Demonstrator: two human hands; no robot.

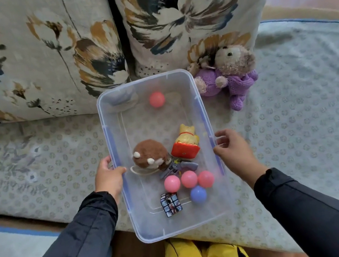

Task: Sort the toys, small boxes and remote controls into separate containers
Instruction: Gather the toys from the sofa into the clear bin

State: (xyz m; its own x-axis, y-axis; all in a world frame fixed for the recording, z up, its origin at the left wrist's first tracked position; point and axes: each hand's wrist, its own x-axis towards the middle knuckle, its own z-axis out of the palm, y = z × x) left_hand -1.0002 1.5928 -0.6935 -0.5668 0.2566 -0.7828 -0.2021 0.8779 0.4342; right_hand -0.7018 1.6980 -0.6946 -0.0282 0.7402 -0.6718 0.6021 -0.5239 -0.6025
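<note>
Gripping bin (179, 75), fingertips hidden.

A clear plastic bin (201, 105) with blue side latches lies on the sofa seat, one short end overhanging the front edge. Inside, a brown plush toy (151, 155) sits beside a gold cat figurine (186, 142) tipped over on its red base (a grey toy pokes out beneath them), with three pink balls (188, 179) in a row, a blue ball (198, 194) and a small puzzle cube (171, 204) nearer the overhanging end, and a lone pink ball (157, 99) at the far end. Outside the bin, just beside its far right corner, a plush bear in purple (228, 77) leans against the cushion.
</note>
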